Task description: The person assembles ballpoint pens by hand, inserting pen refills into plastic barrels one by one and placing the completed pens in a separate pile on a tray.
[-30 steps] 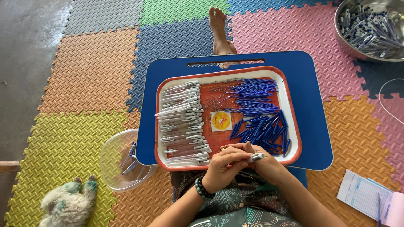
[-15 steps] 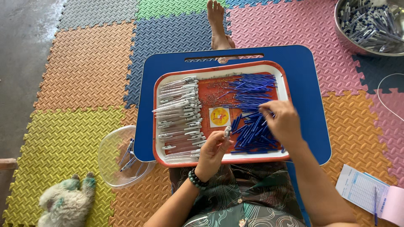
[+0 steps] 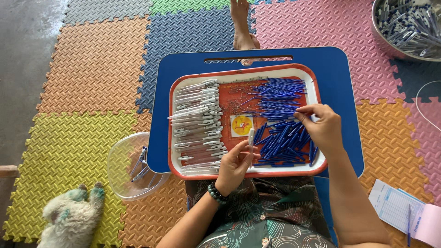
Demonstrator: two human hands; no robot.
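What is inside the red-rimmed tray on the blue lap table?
The tray holds white pen barrels, blue refills and blue parts. The right hand covers some blue parts.

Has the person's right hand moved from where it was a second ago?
Yes. The right hand went from beside the left hand at the tray's near rim out onto the blue pen parts on the tray's right half.

A white pen barrel (image 3: 251,137) stood nearly upright over the near middle of the red tray (image 3: 239,69), pinched at its lower end. Blue refills (image 3: 281,124) lay heaped on the tray's right half, the far ones in tidy parallel rows, the near ones crisscrossed. One thin refill (image 3: 294,110) was nipped just above that heap.
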